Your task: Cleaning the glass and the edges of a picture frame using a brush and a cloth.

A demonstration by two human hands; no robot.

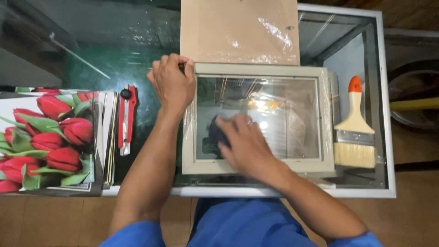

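Note:
A pale grey picture frame (260,69) with a glass pane lies flat on a glass-topped table (137,59), partly wrapped in clear plastic. My left hand (173,83) grips the frame's top left corner. My right hand (244,144) presses a dark cloth (215,132) against the glass near the pane's lower left. The cloth is mostly hidden under my fingers.
A brown backing board (238,27) in clear film lies behind the frame. A red utility knife (126,116) and a stack of tulip prints (45,137) sit to the left. A paintbrush (354,130) with an orange-tipped handle lies to the right near the table's metal edge (386,137).

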